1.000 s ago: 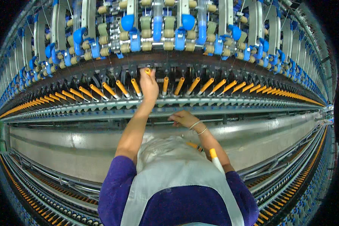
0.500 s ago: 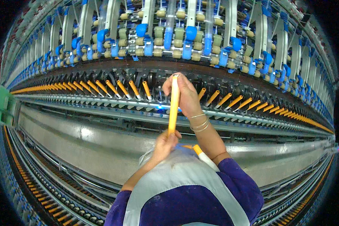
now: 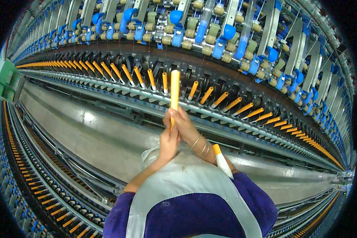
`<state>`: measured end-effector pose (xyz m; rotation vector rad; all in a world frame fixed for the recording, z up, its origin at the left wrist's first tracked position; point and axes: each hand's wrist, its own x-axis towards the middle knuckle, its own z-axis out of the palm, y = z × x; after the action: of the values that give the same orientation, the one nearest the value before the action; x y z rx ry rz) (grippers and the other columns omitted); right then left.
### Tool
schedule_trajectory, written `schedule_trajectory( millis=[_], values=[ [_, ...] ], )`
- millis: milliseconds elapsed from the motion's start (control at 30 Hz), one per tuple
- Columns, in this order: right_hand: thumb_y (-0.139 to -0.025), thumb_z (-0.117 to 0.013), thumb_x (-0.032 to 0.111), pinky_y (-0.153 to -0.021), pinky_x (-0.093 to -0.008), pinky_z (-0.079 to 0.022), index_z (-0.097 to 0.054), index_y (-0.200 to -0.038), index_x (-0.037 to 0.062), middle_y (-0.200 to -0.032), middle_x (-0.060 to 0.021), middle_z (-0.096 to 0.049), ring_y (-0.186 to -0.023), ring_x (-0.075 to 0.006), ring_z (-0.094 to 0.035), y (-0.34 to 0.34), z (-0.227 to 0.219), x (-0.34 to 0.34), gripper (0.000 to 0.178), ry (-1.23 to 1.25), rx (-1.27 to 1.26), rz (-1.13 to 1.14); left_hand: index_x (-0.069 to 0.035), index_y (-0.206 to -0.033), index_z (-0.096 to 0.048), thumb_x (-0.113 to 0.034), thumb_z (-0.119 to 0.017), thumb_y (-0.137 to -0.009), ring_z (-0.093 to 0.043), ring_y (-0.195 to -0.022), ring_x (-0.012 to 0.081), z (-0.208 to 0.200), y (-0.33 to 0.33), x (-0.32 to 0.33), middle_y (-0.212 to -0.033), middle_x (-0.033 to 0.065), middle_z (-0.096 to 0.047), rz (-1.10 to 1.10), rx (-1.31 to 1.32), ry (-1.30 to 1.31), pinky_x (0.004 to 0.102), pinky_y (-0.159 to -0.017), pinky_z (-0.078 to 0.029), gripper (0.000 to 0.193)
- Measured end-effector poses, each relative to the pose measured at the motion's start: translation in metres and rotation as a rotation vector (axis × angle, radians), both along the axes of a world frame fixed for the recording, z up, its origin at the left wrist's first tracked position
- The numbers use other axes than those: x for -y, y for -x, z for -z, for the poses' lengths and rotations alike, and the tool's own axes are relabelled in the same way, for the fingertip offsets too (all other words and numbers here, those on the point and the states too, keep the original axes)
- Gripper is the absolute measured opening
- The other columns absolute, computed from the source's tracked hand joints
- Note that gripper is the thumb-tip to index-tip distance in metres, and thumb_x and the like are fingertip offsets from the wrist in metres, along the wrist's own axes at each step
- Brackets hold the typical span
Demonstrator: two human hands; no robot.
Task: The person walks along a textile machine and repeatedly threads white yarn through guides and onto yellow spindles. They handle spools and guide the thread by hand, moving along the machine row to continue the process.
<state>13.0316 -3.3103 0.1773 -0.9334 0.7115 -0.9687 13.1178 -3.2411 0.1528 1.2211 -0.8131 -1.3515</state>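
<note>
A yellow spinning bobbin tube [image 3: 175, 89] stands nearly upright in front of my body, both hands closed around its lower part. My right hand [image 3: 183, 122] grips it higher up, and my left hand [image 3: 169, 142] is wrapped round the bottom just below. The two hands touch each other. No yarn can be made out on the tube. Beside my right forearm, against the apron [image 3: 170, 174], leans another bobbin [image 3: 222, 159] with white yarn wound on it and a bare yellow tip; its lower end is hidden.
Ahead runs a long spinning frame with a row of orange tubes on spindles [image 3: 150, 78] behind a metal rail [image 3: 214, 115]. Above are rollers and blue-tipped arms [image 3: 176, 18]. A second machine [image 3: 47, 198] stands behind me at left, across the grey floor [image 3: 89, 115].
My right hand has slid down from the tube's top to its lower part, beside my left hand. The view has turned, and the machine row now slopes down to the right.
</note>
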Motion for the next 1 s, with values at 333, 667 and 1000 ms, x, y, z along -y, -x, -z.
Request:
schedule_trajectory(
  millis=[333, 667, 1000],
  values=[
    [-0.090, -0.057, 0.022, -0.070, -0.0455, -0.045, -0.053, -0.101, 0.0016, -0.088, -0.0209, -0.058, -0.082, -0.0405, -0.056, 0.026, 0.090, 0.023, 0.023, 0.848, -0.895, 0.105, -0.003, -0.103, -0.055, -0.015, -0.057, -0.092, -0.047, -0.059, 0.0044, 0.000, -0.076, 0.106, -0.087, 0.0057, -0.065, 0.113, -0.214, 0.303, 0.0186, -0.050, -0.037, 0.016],
    [-0.092, -0.057, 0.014, -0.073, -0.0288, -0.055, -0.047, -0.126, 0.0055, -0.114, -0.0168, -0.061, -0.079, -0.0187, -0.065, 0.050, 0.104, 0.032, 0.037, -0.048, 0.169, 0.258, -0.012, -0.097, -0.055, -0.025, -0.060, -0.092, -0.053, -0.060, 0.0078, 0.089, -0.082, 0.118, -0.095, 0.0090, -0.067, -0.019, -0.600, -0.083, 0.0219, -0.056, -0.047, 0.015],
    [-0.091, -0.059, 0.014, -0.048, -0.0256, -0.050, -0.046, -0.099, -0.0025, -0.075, -0.0108, -0.067, -0.054, -0.0144, -0.063, 0.030, -0.024, 0.123, 0.023, 0.681, -0.791, 0.845, -0.005, -0.092, -0.057, -0.055, -0.036, -0.096, -0.058, -0.108, 0.0269, 0.008, -0.021, 0.253, -0.107, 0.0173, -0.064, 0.381, -0.375, 0.265, 0.0378, -0.097, -0.040, 0.054]
  ],
)
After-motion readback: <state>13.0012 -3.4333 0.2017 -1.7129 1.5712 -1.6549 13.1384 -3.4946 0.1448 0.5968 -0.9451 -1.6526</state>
